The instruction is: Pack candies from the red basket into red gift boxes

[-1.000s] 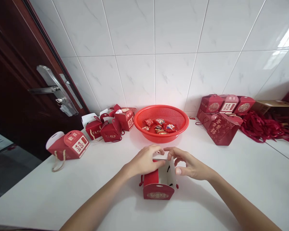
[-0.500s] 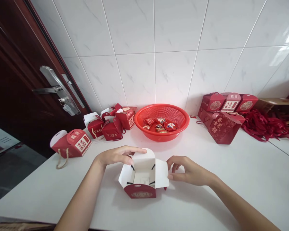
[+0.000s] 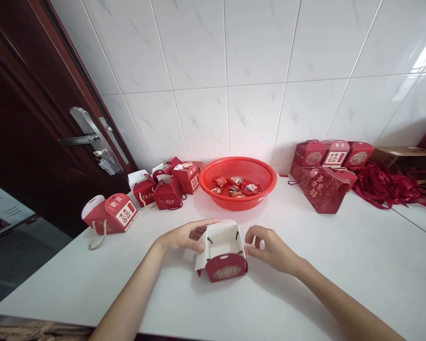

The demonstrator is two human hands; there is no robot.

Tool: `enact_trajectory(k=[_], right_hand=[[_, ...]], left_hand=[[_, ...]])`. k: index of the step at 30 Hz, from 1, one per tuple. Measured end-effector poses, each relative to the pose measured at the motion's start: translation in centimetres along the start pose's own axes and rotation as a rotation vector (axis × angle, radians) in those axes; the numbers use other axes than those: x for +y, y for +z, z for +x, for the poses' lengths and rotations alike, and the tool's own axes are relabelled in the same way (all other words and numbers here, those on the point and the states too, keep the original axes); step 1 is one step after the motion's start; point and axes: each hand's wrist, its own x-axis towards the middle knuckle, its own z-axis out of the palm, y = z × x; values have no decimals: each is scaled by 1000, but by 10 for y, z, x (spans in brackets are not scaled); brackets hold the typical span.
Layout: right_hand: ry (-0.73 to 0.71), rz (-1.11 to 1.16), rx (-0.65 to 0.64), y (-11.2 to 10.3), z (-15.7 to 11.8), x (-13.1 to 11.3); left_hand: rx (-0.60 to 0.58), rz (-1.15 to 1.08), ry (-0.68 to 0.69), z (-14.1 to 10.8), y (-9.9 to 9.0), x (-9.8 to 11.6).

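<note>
A small red gift box (image 3: pixel 226 267) with a white inside stands unclosed on the table. Its front flap is upright, its left flap folds outward, and dark cords show at the inner corners. My left hand (image 3: pixel 184 237) holds the box at its left and back, the thumb at the left flap and a finger along the back flap. Close against the box's right side is my right hand (image 3: pixel 270 246), fingers curved and apart from the thumb, the fingertips at the wall with nothing visible between them.
Behind the box sits a red plastic basket (image 3: pixel 238 203) with several wrapped candies (image 3: pixel 236 181). More red gift boxes (image 3: pixel 110 214) stand at left. Stacked boxes (image 3: pixel 323 189) and a heap of red ribbons (image 3: pixel 379 187) lie at right, beside a cardboard box (image 3: pixel 404 152).
The box has shifted right and turned slightly. Its right flap, spread outward before, now stands up, while the left flap leans outward. My left hand has moved right with the box.
</note>
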Motion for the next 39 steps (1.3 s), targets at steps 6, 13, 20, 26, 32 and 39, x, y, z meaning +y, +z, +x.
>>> enact_trajectory(k=[6, 13, 20, 26, 32, 39], right_hand=[[118, 170, 250, -17, 9, 11], [187, 251, 279, -31, 5, 1], [74, 364, 45, -49, -2, 8], [-78, 91, 85, -45, -2, 19], [-111, -75, 99, -41, -7, 14], [-93, -84, 79, -40, -7, 14]], left_hand=[[254, -47, 74, 31, 32, 6], [353, -30, 127, 55, 50, 6], [406, -11, 206, 54, 47, -6], [472, 124, 291, 48, 46, -9], [505, 219, 331, 50, 46, -12], [451, 113, 356, 54, 46, -15]])
